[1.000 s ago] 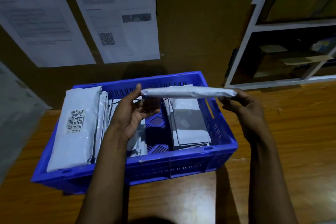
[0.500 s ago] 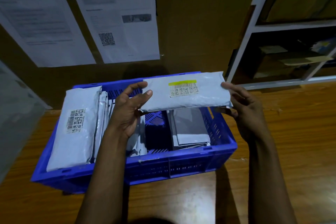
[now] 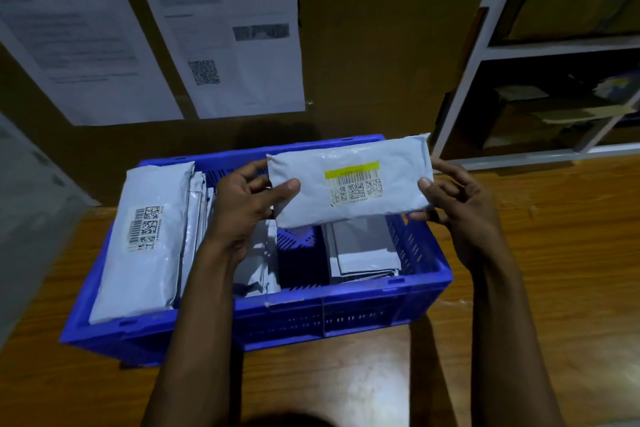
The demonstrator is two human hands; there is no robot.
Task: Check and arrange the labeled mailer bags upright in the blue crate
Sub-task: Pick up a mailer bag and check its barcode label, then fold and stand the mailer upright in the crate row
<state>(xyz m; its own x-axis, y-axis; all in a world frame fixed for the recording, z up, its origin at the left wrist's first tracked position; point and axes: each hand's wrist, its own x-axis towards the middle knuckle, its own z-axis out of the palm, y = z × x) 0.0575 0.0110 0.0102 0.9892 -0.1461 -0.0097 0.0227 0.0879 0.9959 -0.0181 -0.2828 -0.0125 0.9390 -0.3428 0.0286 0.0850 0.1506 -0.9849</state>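
One mailer bag point(image 3: 313, 196), its yellow-striped barcode label point(image 3: 356, 185) unreadable, is pinched between left hand point(image 3: 242, 206) and right hand point(image 3: 457, 211).

Mailer point(image 3: 349, 184) between fingers point(image 3: 289, 185): pale grey, label has yellow strip over black-on-white barcodes. Crate point(image 3: 346, 308) below fingers: blue, slotted walls. Left mailer point(image 3: 152, 270), left of fingers: pale grey, black-white barcode label. Table point(image 3: 554, 270) right of fingers: brown wood grain. Posters point(image 3: 86, 28) above fingers: white, grey print.
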